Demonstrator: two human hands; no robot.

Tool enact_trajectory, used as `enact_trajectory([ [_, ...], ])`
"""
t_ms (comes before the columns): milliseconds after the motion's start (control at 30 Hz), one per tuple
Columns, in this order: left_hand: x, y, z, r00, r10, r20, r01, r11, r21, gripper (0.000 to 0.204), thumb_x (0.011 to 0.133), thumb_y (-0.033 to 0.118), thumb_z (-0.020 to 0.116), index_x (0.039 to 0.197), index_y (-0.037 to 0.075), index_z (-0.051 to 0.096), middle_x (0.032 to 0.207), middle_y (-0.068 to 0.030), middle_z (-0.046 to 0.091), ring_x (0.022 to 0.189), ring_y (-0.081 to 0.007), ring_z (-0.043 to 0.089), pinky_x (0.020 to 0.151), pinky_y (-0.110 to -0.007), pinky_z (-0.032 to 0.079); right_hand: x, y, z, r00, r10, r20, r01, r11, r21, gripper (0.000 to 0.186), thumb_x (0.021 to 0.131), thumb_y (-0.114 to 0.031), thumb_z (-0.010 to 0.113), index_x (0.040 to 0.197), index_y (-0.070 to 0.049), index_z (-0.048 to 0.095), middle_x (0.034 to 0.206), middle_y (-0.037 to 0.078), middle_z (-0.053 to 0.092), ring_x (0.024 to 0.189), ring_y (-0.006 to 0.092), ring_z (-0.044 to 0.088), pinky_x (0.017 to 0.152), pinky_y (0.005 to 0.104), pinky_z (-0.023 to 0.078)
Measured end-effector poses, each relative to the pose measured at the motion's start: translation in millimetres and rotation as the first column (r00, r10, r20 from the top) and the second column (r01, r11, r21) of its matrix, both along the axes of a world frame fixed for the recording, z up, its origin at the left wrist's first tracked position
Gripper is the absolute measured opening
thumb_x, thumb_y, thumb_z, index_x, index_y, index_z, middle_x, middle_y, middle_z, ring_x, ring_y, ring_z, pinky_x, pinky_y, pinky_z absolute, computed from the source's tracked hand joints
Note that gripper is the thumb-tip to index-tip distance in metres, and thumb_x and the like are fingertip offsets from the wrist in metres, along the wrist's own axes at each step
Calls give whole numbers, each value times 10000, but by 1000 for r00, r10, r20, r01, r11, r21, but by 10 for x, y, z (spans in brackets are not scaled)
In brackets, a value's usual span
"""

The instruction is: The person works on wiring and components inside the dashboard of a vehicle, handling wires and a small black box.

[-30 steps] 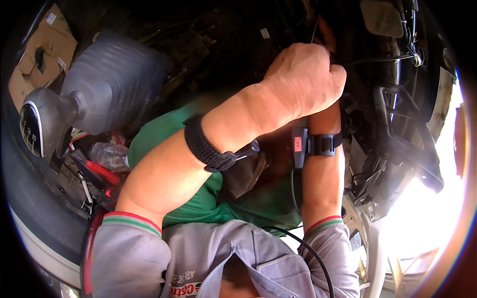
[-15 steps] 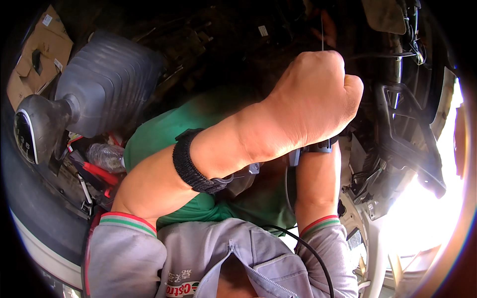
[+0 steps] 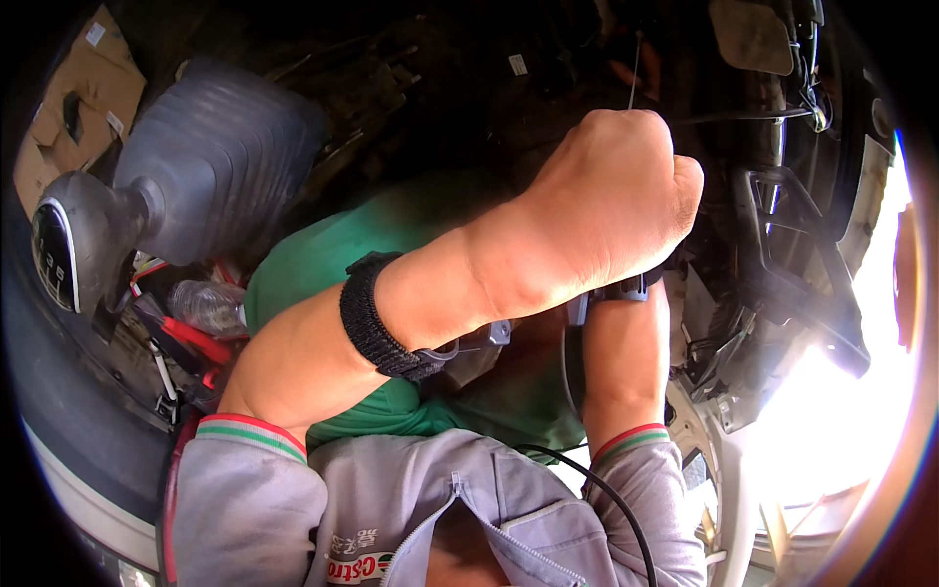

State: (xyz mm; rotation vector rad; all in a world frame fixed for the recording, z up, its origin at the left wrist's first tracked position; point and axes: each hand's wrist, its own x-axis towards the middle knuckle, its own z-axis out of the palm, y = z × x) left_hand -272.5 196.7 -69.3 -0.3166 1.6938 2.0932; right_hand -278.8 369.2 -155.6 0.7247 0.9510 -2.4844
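Observation:
My left hand (image 3: 618,201) is a closed fist, back of the hand up, reaching across to the right. Out of its far side sticks a thin metal rod (image 3: 636,78); whatever part lies inside the fist is hidden. A black strap (image 3: 367,318) circles the left forearm. My right forearm (image 3: 626,362) passes beneath the left fist and wears a dark strap (image 3: 631,289). Beyond the fist, dim fingers, apparently of my right hand (image 3: 624,72), show in deep shadow close to the rod's far end. Their grip is too dark to make out.
A gear lever (image 3: 73,240) with a grey ribbed boot (image 3: 220,161) stands at left, beside cardboard (image 3: 93,88). Below are a clear plastic bottle (image 3: 207,308) and a red-handled tool (image 3: 196,338). A black bracket (image 3: 797,245) and cables hang at right. A black cable (image 3: 616,499) crosses my chest.
My left fist has shifted slightly toward me and to the left, still closed. The rod leans a little more to the right at its far end. The surroundings shift slightly in view.

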Motion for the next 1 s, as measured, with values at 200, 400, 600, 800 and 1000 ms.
enact_trajectory([
  [200, 4, -8, -32, 991, 11, -134, -30, 990, -141, 323, 835, 158, 483, 667, -117, 512, 581, -286, 565, 495, -351, 630, 468, -409, 527, -108, -69, -76, 1000, 16, -10, -17, 1000, -22, 131, 917, -227, 686, 941, -99, 667, 725, 4, 629, 679, 114, 611, 700, 267, 544],
  [400, -21, -67, -31, 993, 68, -91, -79, 991, -113, 347, 826, 204, 499, 605, -64, 498, 545, -221, 519, 481, -266, 539, 504, -434, 450, -293, -239, -231, 999, 48, 4, -47, 995, -90, 132, 915, -228, 688, 936, -100, 666, 713, 2, 626, 671, 112, 609, 692, 264, 544],
  [600, -124, -302, -112, 994, 87, 61, -95, 984, 149, 271, 868, 166, 533, 680, -29, 555, 610, -127, 569, 538, -171, 550, 503, -345, 449, -538, -416, -407, 999, 51, 14, -48, 979, -198, 132, 914, -229, 690, 931, -101, 665, 700, 0, 623, 662, 111, 607, 685, 261, 543],
  [800, -529, -1017, -570, 920, -157, 360, -253, 466, 848, 177, 878, 104, 492, 718, 31, 507, 731, -69, 514, 541, -143, 448, 459, -250, 387, -738, -402, -469, 999, 47, -8, -47, 939, -340, 132, 912, -230, 693, 925, -101, 663, 688, -3, 620, 654, 109, 604, 677, 258, 543],
  [1000, -435, -876, -252, 887, 299, 352, -452, 717, 530, 210, 857, 131, 494, 657, 91, 445, 635, -30, 432, 482, -109, 331, 419, -244, 314, -726, -462, -405, 997, 74, -1, -72, 974, -217, 117, 920, -236, 691, 916, -122, 662, 632, -17, 581, 598, 92, 581, 579, 236, 518],
])
